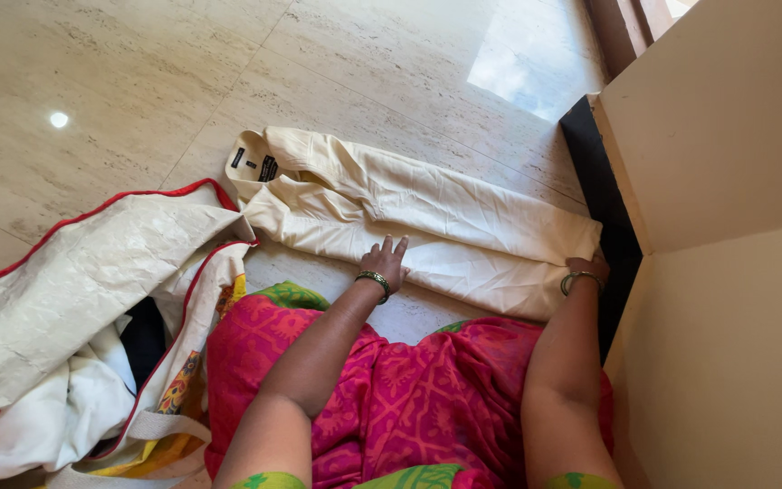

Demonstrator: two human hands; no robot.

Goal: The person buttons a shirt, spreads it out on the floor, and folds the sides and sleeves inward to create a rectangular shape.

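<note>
Lying flat on the pale stone floor (119, 63) is a cream shirt (409, 226), folded lengthwise into a long strip, collar toward the upper left, hem end toward the right.

Left hand (388, 261): resting palm-down on the shirt's near edge around its middle, fingers spread and extended, gripping nothing.

Right hand (586, 270): pressing at the shirt's hem end; its fingers are curling out of sight, so whether they are pinching cloth cannot be told. A green bangle is sitting on each wrist.

Pink patterned garment (409, 398): covering the person's lap, just below the shirt.

Cloth storage bag with red piping (74, 281): lying open at the left, touching the collar end, holding white and black fabric.

Beige furniture panel (726, 226): standing at the right.
</note>
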